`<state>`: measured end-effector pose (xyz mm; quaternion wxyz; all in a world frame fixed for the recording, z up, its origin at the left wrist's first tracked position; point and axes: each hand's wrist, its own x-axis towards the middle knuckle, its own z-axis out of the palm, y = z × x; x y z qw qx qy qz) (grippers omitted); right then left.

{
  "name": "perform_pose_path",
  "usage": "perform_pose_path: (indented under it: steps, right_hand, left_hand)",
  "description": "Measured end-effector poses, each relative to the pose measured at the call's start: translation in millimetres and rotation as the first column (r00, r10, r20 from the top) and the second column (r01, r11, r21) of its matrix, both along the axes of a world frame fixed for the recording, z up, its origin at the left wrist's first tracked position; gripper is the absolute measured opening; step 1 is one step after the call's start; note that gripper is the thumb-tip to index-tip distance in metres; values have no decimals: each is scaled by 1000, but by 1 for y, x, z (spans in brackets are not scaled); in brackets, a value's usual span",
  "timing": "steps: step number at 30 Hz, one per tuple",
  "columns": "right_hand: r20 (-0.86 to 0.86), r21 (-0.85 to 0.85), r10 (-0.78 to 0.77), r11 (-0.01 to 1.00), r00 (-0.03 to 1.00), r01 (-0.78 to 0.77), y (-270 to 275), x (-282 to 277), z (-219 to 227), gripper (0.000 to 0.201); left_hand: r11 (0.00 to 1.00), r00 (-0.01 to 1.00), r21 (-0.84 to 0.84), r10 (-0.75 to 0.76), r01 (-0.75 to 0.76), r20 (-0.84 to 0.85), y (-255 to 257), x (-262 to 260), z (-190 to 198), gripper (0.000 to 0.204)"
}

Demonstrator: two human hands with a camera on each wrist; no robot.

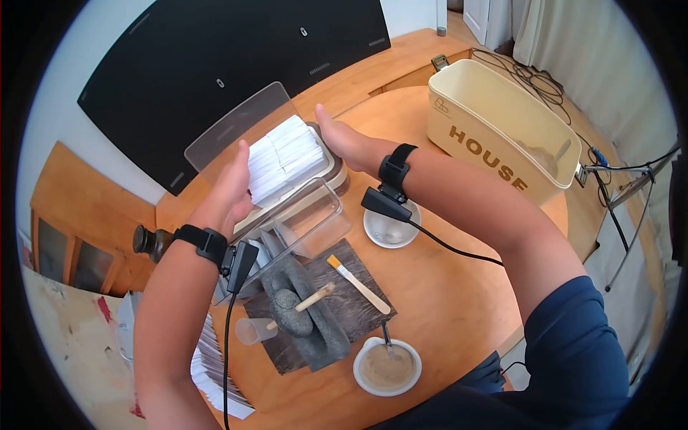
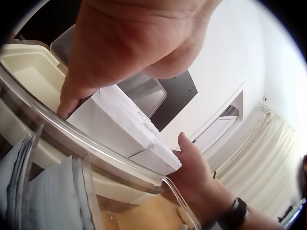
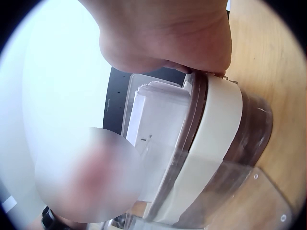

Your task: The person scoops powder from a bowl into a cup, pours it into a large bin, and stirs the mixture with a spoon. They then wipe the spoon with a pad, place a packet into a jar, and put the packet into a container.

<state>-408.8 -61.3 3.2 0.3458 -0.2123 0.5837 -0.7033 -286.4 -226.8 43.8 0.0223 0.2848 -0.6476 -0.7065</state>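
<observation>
A stack of white folded paper packets (image 1: 283, 159) stands in a cream and brown box (image 1: 335, 170), rising above its rim. My left hand (image 1: 231, 188) is at the left side of the stack, thumb raised, its fingers reaching down beside the paper in the left wrist view. At the other side is my right hand (image 1: 346, 143), thumb up, with its fingers at the box's brown rim (image 3: 197, 96) in the right wrist view. The box's clear lid (image 1: 236, 129) stands raised behind the paper. A clear plastic bin (image 1: 315, 215) with upright packets (image 2: 60, 191) sits in front.
Nearer me lie a stone grinder (image 1: 304, 315), a brush (image 1: 358, 284) and a dark board (image 1: 365, 269). A bowl of brownish powder (image 1: 387, 367), a white bowl (image 1: 392, 228) and a small plastic cup (image 1: 254, 331) stand around. At right is a large cream bin (image 1: 494, 136).
</observation>
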Motion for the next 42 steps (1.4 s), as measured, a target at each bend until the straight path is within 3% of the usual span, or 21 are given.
perform_pose_path:
  steps: [2, 3, 5, 10, 12, 14, 15, 18, 19, 21, 24, 26, 28, 30, 32, 34, 36, 39, 42]
  right_hand:
    - [5, -29, 11, 1000, 1000, -11, -2, -3, -5, 81]
    - [6, -52, 25, 998, 1000, -25, -2, -3, -6, 81]
    - [-18, -39, 12, 999, 1000, -12, -3, -5, -9, 81]
    - [-51, -12, 103, 995, 993, -104, 3, -13, -7, 83]
    - [-68, 96, -15, 995, 998, 22, 16, -8, 11, 87]
    - [-100, 140, -53, 988, 994, 67, 24, -10, 16, 88]
    - [-133, 178, -97, 977, 986, 120, 28, -11, 18, 89]
    - [-297, 51, -208, 971, 932, 233, 51, -12, 12, 76]
    - [-345, 18, -224, 969, 912, 245, 67, -12, 10, 67]
    - [-350, -55, -274, 961, 896, 273, 101, 12, 23, 52]
    - [-300, -101, -288, 957, 909, 270, 150, 54, 30, 45]
    - [-243, -139, -232, 969, 942, 203, 186, 77, 23, 45]
    - [-185, -169, -175, 975, 967, 144, 209, 106, 9, 48]
    - [-125, -165, -164, 976, 978, 143, 224, 139, -9, 52]
    - [-79, -148, -145, 980, 986, 132, 231, 161, -29, 54]
    - [10, -139, -129, 982, 992, 129, 235, 178, -50, 56]
    - [-17, -96, -149, 984, 989, 147, 235, 191, -63, 57]
    - [-35, -76, -165, 984, 986, 162, 232, 200, -72, 57]
    - [-183, -83, -191, 980, 964, 178, 230, 205, -70, 57]
  left_hand:
    - [979, 972, -105, 189, -175, 141, 23, 5, 20, 68]
    - [979, 972, -109, 189, -175, 140, 9, 1, 10, 68]
    - [997, 999, 77, -4, 8, -47, -12, -6, -5, 72]
    - [994, 990, -34, 102, -99, 92, -5, 10, 11, 88]
    - [988, 981, -62, 148, -142, 124, -10, 17, 17, 94]
    - [953, 974, -234, 214, -193, 69, -15, 29, 26, 104]
    - [952, 973, -230, 223, -203, 66, -17, 39, 32, 104]
    - [959, 984, -231, 146, -166, -99, -19, 83, 56, 102]
    - [921, 961, -290, 216, -259, -172, -10, 102, 61, 92]
    - [928, 928, -238, 207, -286, -310, -3, 143, 69, 66]
    - [942, 888, -153, 215, -298, -407, 13, 219, 60, 54]
    - [959, 829, 44, 264, -279, -494, 28, 272, 40, 43]
    - [893, 751, 252, 450, -372, -483, 71, 301, 17, 37]
    - [823, 729, 454, 537, -341, -424, 83, 331, -20, 35]
    - [692, 714, 663, 616, -288, -333, 89, 354, -56, 36]
    - [633, 683, 729, 654, -261, -324, 95, 365, -87, 36]
    - [558, 634, 796, 709, -235, -310, 108, 373, -99, 37]
    - [580, 588, 800, 704, -154, -397, 114, 380, -112, 37]
    - [610, 592, 783, 677, -118, -438, 117, 382, -117, 36]
